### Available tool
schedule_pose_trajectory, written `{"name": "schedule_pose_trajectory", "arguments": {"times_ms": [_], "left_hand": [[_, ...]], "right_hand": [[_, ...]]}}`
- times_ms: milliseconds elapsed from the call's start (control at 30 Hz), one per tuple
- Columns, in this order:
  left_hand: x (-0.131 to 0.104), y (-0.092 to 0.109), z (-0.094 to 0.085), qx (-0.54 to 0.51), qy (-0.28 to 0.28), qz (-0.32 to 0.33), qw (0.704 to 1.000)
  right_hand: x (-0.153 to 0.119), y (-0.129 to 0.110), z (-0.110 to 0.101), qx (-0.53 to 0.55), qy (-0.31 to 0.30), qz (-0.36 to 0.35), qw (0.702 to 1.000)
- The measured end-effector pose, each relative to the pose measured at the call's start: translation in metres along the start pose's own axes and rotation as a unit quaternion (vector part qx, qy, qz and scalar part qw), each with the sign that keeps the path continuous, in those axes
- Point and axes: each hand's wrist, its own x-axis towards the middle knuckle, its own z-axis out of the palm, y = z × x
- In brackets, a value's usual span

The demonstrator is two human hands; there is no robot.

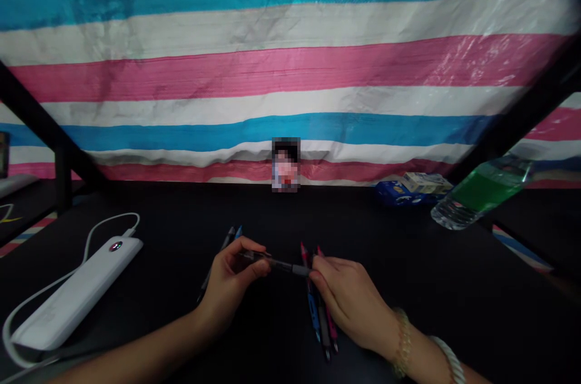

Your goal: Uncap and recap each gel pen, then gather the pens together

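Over a black tabletop (181,208), my left hand (229,281) pinches a dark pen (290,266) between thumb and fingers while my right hand (351,293) pinches its opposite end. From that pen, several colored pens (323,317) lie at five o'clock, a white power bank (79,293) at nine, a bottle of green liquid (481,190) at two.

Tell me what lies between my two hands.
A dark pen spans from the left hand to the right hand in the head view; other pens lie by the right hand.
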Motion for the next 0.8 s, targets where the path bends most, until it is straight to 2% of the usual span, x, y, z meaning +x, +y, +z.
{"name": "schedule_pose_trajectory", "arguments": {"times_ms": [233, 333, 500, 600, 800], "left_hand": [[0.001, 0.001, 0.001, -0.030, -0.002, -0.005, 1.000], [0.000, 0.004, 0.001, -0.031, -0.001, 0.011, 0.999], [0.000, 0.008, 0.002, -0.005, -0.005, 0.042, 0.999], [0.002, 0.008, 0.003, -0.001, -0.011, 0.037, 0.999], [-0.002, 0.010, 0.004, 0.017, -0.001, 0.078, 0.997]], "right_hand": [[-0.001, -0.006, 0.000, 0.091, -0.007, 0.036, 0.995], [-0.003, -0.008, 0.001, 0.118, 0.006, 0.054, 0.991], [-0.003, -0.010, 0.006, 0.223, 0.021, 0.099, 0.969], [0.000, -0.008, 0.008, 0.317, -0.002, 0.143, 0.938], [0.005, -0.011, 0.002, 0.498, -0.091, 0.205, 0.838]]}}
